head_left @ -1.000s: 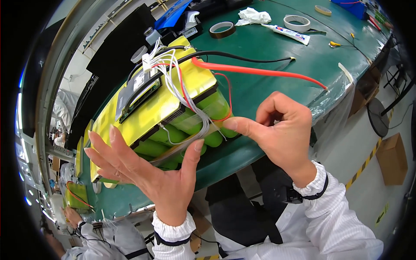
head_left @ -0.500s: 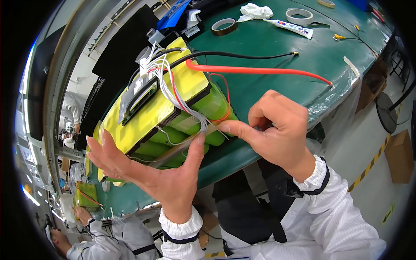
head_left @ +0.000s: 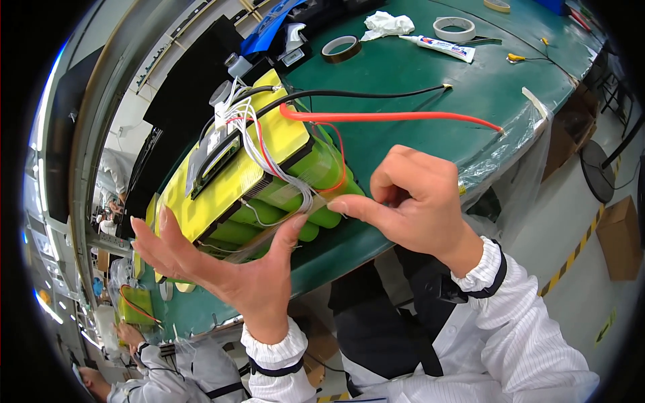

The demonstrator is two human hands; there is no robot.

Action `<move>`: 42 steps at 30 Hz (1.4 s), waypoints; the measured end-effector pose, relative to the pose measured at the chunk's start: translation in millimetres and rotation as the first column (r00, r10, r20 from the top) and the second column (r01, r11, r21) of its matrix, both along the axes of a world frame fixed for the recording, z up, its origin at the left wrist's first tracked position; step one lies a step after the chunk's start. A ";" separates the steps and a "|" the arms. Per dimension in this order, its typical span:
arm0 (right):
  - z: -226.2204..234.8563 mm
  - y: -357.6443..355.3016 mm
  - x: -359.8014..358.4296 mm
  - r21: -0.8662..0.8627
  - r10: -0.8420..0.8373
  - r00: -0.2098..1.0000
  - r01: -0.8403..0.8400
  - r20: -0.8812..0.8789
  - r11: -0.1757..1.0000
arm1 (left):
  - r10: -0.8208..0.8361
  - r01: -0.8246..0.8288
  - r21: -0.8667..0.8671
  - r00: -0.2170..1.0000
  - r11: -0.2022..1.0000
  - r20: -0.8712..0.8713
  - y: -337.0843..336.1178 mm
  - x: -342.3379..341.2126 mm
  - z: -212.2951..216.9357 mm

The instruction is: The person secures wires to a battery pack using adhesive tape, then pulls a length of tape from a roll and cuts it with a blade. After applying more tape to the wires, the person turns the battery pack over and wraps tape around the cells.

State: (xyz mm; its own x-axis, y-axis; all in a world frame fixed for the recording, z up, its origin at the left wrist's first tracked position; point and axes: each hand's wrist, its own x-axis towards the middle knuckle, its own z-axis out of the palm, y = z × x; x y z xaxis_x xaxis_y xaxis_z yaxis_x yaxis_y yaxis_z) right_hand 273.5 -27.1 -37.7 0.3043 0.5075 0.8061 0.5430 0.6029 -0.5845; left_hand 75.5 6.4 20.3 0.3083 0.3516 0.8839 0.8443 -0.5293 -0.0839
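A battery pack (head_left: 269, 181) of green cylinder cells with yellow sheets on top lies on the green table (head_left: 416, 74). A dark board (head_left: 211, 164) sits on it, with white wires, a thick red cable (head_left: 403, 117) and a black cable (head_left: 356, 94) running off to the right. A clear strip of tape (head_left: 269, 232) stretches along the pack's near side between both hands. My left hand (head_left: 228, 269) presses its thumb on the strip, fingers spread. My right hand (head_left: 410, 198) pinches the strip's right end.
At the far side of the table lie a brown tape roll (head_left: 341, 48), a white tape roll (head_left: 454, 28), a glue tube (head_left: 440, 47) and a crumpled white cloth (head_left: 386, 23). Another person (head_left: 144, 363) works at the lower left beside a second pack (head_left: 138, 305). Cardboard boxes (head_left: 618, 235) stand on the floor at right.
Both hands stay on the tape strip at the pack's near side. My left thumb has slid up against the cells; the view has shifted slightly.
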 end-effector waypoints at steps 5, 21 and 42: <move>-5.6 -13.0 17.5 -0.058 0.015 0.993 -0.021 -0.115 0.998 | -0.070 0.071 0.037 0.997 0.997 -0.006 -4.4 -26.2 -6.9; 0.8 -69.3 14.0 -0.266 0.138 0.981 -0.171 -0.138 0.949 | 0.507 -0.410 -0.341 0.815 0.846 0.280 -82.3 -273.2 -35.1; 58.4 -44.5 -132.2 -0.581 0.626 0.727 -0.390 0.282 0.715 | 0.438 -0.251 -0.746 0.897 0.617 0.061 37.3 -461.7 6.9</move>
State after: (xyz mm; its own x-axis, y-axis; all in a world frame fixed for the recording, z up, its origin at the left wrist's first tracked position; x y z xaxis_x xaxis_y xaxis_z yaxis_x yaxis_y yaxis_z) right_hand 141.2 -71.5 20.7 -0.4318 0.8050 0.4069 0.4898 0.5881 -0.6436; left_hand -386.2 43.7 27.2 -0.1341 0.9298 0.3428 0.9204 -0.0114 0.3908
